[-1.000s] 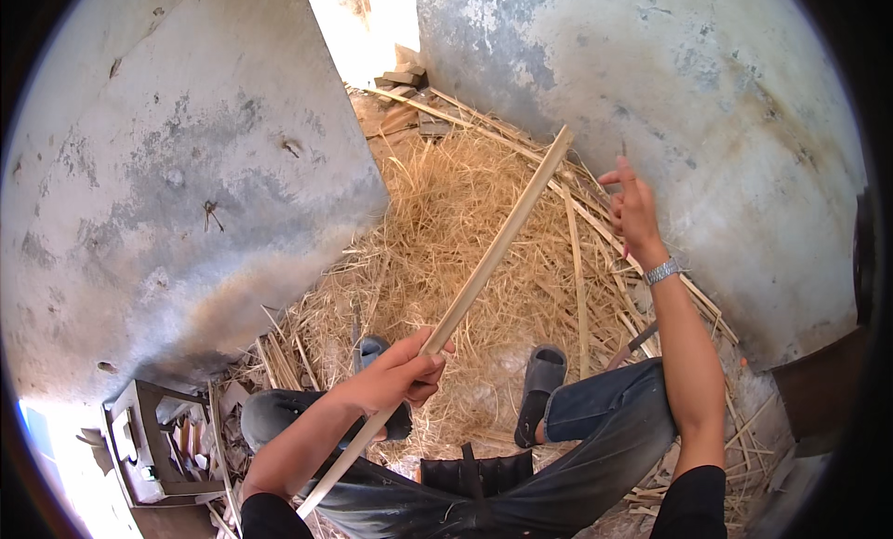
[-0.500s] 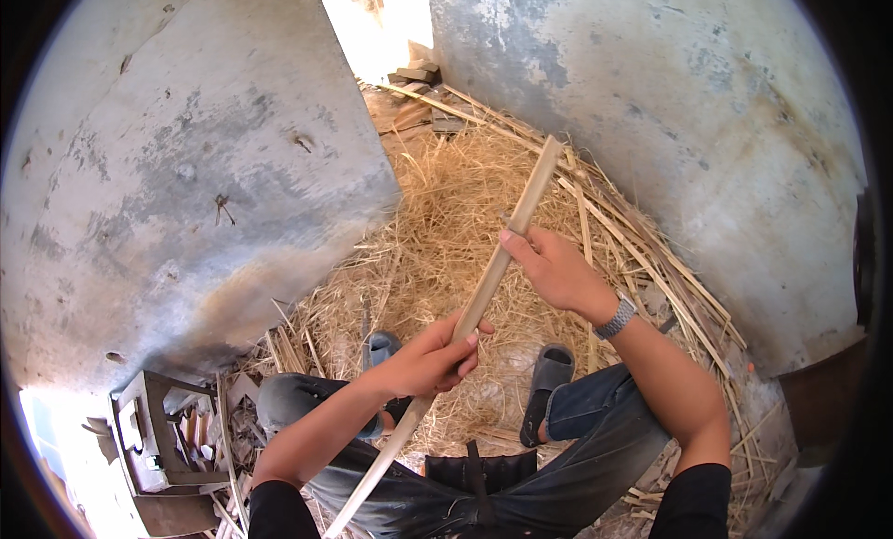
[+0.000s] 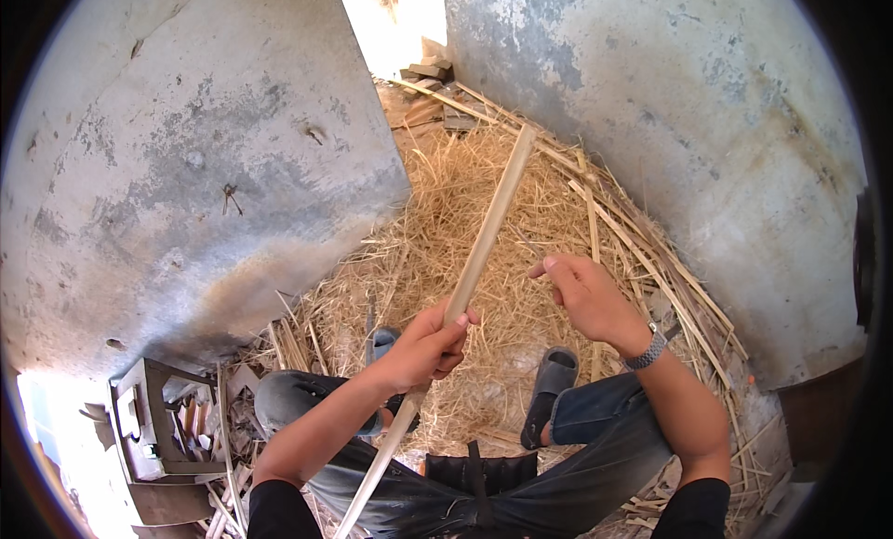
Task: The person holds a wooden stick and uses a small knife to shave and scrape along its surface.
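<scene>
A long, pale bamboo strip [image 3: 491, 227] slants from between my knees up toward the far wall, its far end in the air over the shavings. Around its middle my left hand [image 3: 433, 346] is closed, the thumb lying along it. My right hand [image 3: 588, 295] is off to the right of the strip, apart from it, fingers curled and the index finger reaching left. Something thin and dark shows faintly at those fingertips, too small to make out. A metal watch [image 3: 646, 346] circles my right wrist.
Curly pale shavings [image 3: 446, 195] cover the floor between two worn grey walls [image 3: 214, 167]. Long thin strips [image 3: 642, 246] lie along the right wall. At the left stands a broken frame-like box [image 3: 163, 427] with scraps. My sandalled feet [image 3: 553, 381] are below my hands.
My right hand has come off the bamboo strip and moved down and right. The strip's far end has shifted left, while my left hand keeps its hold.
</scene>
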A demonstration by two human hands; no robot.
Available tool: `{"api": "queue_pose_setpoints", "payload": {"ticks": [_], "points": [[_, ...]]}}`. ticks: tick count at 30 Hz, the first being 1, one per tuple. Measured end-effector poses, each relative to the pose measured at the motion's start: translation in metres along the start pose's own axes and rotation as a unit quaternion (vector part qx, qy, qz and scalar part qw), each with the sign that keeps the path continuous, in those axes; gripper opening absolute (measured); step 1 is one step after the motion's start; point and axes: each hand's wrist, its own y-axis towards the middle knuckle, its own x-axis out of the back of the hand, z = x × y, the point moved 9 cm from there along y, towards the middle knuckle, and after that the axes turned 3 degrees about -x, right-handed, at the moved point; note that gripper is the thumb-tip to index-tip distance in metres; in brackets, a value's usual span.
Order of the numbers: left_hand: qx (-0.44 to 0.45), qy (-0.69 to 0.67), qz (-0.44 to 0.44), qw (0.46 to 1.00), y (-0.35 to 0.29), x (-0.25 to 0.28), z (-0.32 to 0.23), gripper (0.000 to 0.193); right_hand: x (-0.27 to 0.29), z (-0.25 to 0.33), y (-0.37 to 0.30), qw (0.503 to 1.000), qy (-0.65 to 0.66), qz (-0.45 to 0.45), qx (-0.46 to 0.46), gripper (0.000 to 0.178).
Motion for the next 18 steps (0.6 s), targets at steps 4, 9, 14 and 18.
{"api": "queue_pose_setpoints", "payload": {"ticks": [4,9,14,18], "points": [[0.007,0.012,-0.007,1.0,0.003,-0.001,0.004,0.02,-0.014,0.026,-0.007,0.997,0.01,-0.006,0.077,0.035],[0.004,0.001,0.005,1.0,0.002,-0.006,0.007,0.018,-0.059,0.042,-0.026,0.979,-0.158,0.027,0.123,0.032],[0.018,0.083,-0.026,0.996,-0.004,-0.002,0.002,0.02,-0.074,0.032,-0.022,0.949,-0.273,-0.022,0.157,0.032],[0.014,0.124,-0.051,0.991,-0.017,-0.003,-0.011,0.019,-0.056,0.017,0.006,0.926,-0.35,-0.091,0.11,0.04]]}}
